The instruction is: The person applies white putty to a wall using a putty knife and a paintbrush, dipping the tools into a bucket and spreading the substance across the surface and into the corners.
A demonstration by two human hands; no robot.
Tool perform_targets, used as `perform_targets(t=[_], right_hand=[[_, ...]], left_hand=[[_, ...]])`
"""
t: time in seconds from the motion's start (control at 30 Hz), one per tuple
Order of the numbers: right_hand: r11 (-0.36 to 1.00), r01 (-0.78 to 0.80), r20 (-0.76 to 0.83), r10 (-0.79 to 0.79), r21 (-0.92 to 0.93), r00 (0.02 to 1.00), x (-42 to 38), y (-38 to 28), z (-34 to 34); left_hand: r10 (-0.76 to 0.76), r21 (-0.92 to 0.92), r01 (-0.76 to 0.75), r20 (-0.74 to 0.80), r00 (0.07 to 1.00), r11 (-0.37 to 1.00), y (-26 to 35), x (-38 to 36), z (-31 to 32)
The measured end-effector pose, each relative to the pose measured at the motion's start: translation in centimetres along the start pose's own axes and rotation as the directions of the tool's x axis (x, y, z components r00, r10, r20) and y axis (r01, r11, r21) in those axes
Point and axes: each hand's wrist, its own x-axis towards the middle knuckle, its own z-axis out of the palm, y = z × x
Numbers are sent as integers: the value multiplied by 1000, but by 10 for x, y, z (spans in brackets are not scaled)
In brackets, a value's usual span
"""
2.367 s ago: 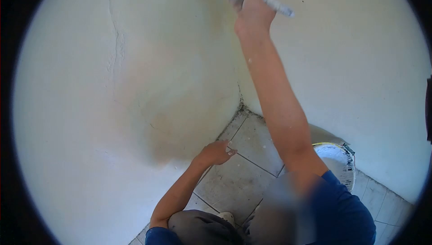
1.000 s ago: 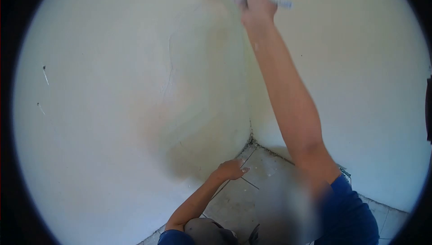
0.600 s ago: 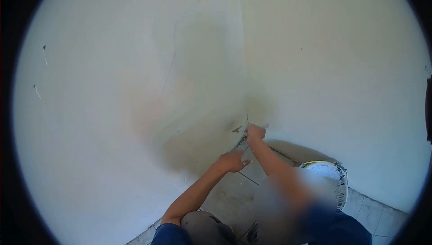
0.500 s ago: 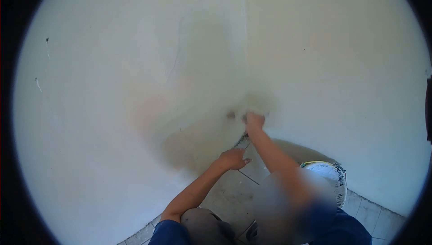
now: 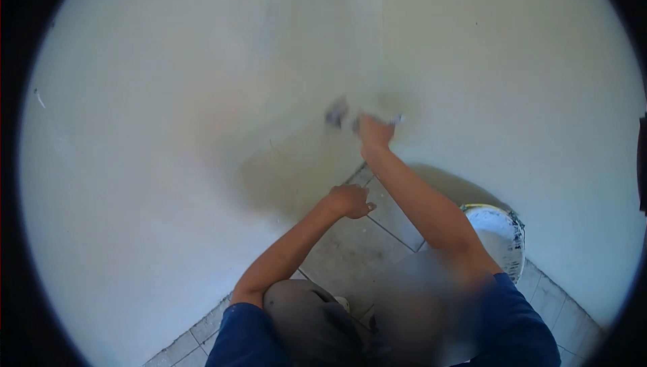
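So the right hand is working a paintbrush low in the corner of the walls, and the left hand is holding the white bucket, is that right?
Not quite. In the head view the left hand holds nothing; it hangs loosely curled above the floor tiles. The white bucket stands apart on the floor under the right arm. The rest is right: the right hand works a paintbrush low in the corner.

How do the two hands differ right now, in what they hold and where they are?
The right hand is raised at the wall corner and grips a paint-smeared brush; the left hand sits lower, over the tiled floor, and holds nothing. The right arm is stretched out, the left bent. Both are bare and close to the same wall corner.
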Motion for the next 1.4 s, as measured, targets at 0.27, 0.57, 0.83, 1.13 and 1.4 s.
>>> perform_targets(t=[0.27,0.57,0.83,1.13,1.4], right_hand=[[946,-225,43,241,-232,970,-44,-74,-204],[479,86,152,101,-874,983,-78,-119,-373],[544,-48,162,332,-837,929,-78,-64,-391],[745,-386,1,461,-544,888,-73,-46,-411],[883,-465,-6,466,60,885,-91,-92,-424]], left_hand=[[380,-198,-368,24,925,909,15,45,40],[666,-339,-711,-256,700,616,77,43,70],[702,-332,-694,-117,702,639,100,44,65],[686,-403,-656,-89,722,638,96,45,55],[651,-482,-701,-302,696,526,83,58,49]])
